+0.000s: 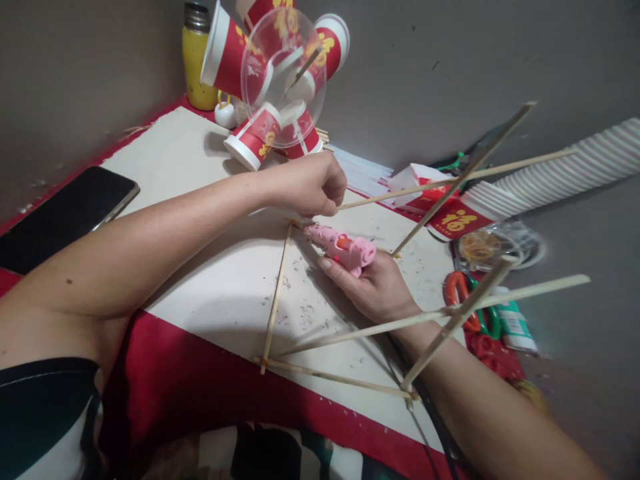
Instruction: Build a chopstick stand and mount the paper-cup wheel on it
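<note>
My right hand (383, 287) is wrapped round a pink hot glue gun (345, 245), its nozzle pointing left at a corner of a frame of thin wooden sticks (277, 293). Just above that corner, my left hand (317, 183) is closed, its fingertips pinching the end of a slanting wooden stick (400, 192). The frame stands on a white board (215, 287); crossed sticks rise on its right side, in front of my right forearm. The nozzle tip is partly hidden at the joint.
A wheel of red paper cups (260, 137) with a clear disc stands at the back, beside a yellow bottle (197, 67). A phone (65, 213) lies at left. Stacked cups (550, 170), orange-handled scissors (455, 300) and a white-green bottle (515, 323) are at right.
</note>
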Demonstrator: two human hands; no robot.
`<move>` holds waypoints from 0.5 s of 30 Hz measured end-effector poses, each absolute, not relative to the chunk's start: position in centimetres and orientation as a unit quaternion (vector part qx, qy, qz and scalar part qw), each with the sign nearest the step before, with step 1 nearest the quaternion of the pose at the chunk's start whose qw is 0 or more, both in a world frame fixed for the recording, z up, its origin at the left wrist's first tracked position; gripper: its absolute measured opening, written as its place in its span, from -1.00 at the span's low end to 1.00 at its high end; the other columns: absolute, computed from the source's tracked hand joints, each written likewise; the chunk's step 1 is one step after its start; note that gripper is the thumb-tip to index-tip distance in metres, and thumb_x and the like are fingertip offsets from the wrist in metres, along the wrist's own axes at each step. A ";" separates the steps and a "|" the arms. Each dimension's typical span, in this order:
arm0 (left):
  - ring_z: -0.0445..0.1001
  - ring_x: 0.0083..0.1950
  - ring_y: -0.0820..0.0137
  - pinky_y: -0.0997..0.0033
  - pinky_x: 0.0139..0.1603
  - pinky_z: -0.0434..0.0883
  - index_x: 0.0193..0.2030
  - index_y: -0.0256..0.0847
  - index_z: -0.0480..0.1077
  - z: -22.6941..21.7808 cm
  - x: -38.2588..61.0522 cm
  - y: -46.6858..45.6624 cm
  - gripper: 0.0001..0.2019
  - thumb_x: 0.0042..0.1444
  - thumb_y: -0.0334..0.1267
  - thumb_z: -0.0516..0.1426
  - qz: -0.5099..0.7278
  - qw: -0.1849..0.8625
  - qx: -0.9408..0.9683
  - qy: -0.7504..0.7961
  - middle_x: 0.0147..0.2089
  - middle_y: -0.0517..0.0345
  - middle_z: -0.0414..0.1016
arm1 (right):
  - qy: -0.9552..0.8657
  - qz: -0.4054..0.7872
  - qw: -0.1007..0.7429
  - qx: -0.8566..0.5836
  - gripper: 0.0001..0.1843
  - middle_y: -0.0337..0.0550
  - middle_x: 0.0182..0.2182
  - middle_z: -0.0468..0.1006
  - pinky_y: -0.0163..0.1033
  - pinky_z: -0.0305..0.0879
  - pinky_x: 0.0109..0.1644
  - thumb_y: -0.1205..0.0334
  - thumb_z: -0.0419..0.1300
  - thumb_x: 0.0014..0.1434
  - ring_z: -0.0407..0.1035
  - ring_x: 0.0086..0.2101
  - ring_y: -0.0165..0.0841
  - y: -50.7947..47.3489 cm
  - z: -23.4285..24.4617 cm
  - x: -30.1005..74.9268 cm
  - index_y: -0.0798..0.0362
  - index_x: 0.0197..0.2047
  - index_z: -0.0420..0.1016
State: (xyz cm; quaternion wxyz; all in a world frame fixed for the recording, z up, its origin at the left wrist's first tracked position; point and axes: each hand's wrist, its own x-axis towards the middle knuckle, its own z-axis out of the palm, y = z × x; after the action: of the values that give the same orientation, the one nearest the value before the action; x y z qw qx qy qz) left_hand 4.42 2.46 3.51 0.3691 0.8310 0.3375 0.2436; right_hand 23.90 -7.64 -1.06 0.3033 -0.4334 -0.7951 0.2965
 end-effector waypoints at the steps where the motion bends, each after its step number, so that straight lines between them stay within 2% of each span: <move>1: 0.51 -0.43 0.35 0.34 -0.35 0.35 -0.45 -0.29 0.55 3.4 4.4 2.5 -0.89 -0.09 -0.54 0.24 0.239 0.363 0.836 0.336 -0.53 0.15 0.47 | -0.795 0.295 0.302 -0.435 -0.54 -0.10 0.17 0.59 0.04 0.37 0.33 0.17 0.23 0.29 0.45 0.21 -0.08 -7.7 -1.1 23.9 0.02 0.23 0.59; 8: 0.56 -0.28 0.29 0.33 -0.26 0.40 -0.34 -0.28 0.59 2.4 4.3 3.3 -0.86 -0.05 -0.49 0.22 0.237 0.350 0.853 0.306 -0.45 0.12 0.53 | -0.802 0.267 0.291 -0.448 -0.51 -0.10 0.18 0.59 0.04 0.39 0.31 0.13 0.24 0.28 0.44 0.21 -0.06 -7.7 -1.4 24.1 0.02 0.25 0.57; 15: 0.55 -0.32 0.32 0.36 -0.27 0.40 -0.36 -0.28 0.58 2.1 4.3 3.4 -0.87 -0.06 -0.47 0.22 0.239 0.355 0.849 0.311 -0.50 0.16 0.49 | -0.803 0.255 0.288 -0.455 -0.50 -0.05 0.17 0.59 0.03 0.41 0.29 0.12 0.24 0.27 0.46 0.19 -0.05 -7.6 -1.5 24.0 0.06 0.24 0.58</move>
State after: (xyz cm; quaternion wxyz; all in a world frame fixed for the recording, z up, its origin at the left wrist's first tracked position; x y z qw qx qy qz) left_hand 4.26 3.36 2.12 0.3546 0.8487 0.3113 0.2389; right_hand 24.01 -7.58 -1.48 0.2882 -0.4551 -0.8031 0.2547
